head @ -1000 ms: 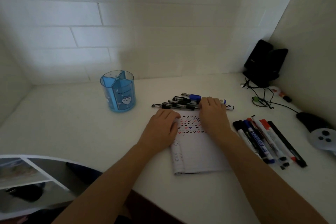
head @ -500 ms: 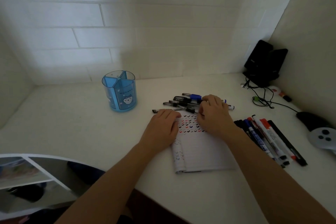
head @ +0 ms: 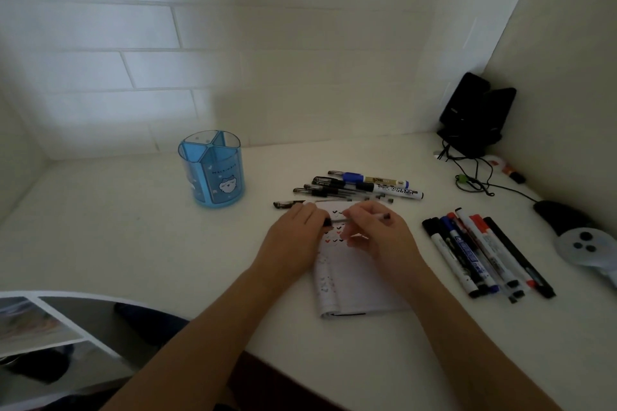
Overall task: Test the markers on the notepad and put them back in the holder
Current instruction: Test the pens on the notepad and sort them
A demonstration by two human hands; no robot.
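Both hands, left hand and right hand, grip one pen over the ticked notepad (many tested); holder, left of them, seems empty.

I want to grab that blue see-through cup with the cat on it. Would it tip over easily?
The blue see-through plastic holder looks empty, so probably light and easy to slide. It's taller than wide, so a high push might tip it. Likely stiff, not squishy.

Blue holder, white notepad with red and black ticks
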